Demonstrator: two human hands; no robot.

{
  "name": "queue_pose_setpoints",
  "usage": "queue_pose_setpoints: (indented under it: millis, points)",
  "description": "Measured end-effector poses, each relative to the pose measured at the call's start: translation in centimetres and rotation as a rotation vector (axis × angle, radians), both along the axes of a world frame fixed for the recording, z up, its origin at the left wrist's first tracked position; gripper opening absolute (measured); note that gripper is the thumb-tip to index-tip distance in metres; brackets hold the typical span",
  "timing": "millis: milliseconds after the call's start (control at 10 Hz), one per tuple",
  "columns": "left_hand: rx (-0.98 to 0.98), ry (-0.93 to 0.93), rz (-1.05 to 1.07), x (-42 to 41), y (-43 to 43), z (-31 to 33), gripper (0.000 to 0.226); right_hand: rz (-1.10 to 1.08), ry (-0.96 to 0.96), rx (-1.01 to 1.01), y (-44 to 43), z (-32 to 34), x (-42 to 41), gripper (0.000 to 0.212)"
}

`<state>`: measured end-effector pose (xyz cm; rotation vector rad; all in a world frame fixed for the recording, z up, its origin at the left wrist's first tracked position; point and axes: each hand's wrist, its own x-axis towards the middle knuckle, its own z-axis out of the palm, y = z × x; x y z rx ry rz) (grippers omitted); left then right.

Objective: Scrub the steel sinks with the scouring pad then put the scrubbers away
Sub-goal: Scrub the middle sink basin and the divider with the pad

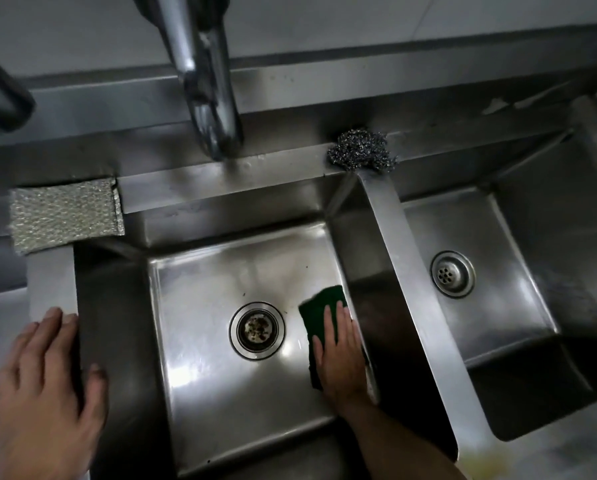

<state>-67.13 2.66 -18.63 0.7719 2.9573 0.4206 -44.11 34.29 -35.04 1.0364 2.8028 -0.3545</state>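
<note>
Steel surface (290,169) with sinks, seen from above. We note the right hand (338,351) laid flat, fingers straight, pressing the scouring pad (321,303) onto the floor of the middle sink (203,289), with the drain (257,330) just to its left. The left hand (47,375) rests spread on the rim, thumb over the edge. Since nothing pinches the pad, we judge that a hard stroke could slide the palm off it. The bracing hand may skid if the rim is wet. Steel wool (361,152), well beyond the right hand, and a mesh scrubber (66,216), beyond the left, could be knocked in.
</note>
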Motion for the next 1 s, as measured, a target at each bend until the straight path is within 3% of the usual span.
queue_pose_setpoints:
  millis: [100, 400, 600, 700, 800, 1000]
  points:
    - [0.102, 0.014, 0.035, 0.2, 0.6, 0.0, 0.072, -0.067, 0.055, 0.013, 0.7, 0.0, -3.4, 0.061]
    - [0.088, 0.103, 0.037, 0.3, 1.6, 1.0, 0.071, -0.063, 0.214, 0.023, 6.1, -1.9, -14.6, 0.058]
    - [0.064, 0.119, 0.037, 0.1, 1.8, 1.3, 0.07, -0.052, 0.283, 0.003, 0.9, -1.0, -15.7, 0.056]
    - [0.065, 0.113, 0.043, 0.2, 1.8, 1.4, 0.071, 0.069, 0.321, -0.024, -2.5, -1.2, -16.2, 0.058]
    - [0.069, 0.096, 0.041, 0.3, 2.0, 1.8, 0.073, 0.13, 0.313, -0.047, -1.2, -1.4, -15.9, 0.056]
    - [0.093, 0.03, 0.072, 0.4, 1.8, 1.6, 0.075, 0.047, 0.18, 0.002, 4.8, -1.1, -9.4, 0.056]
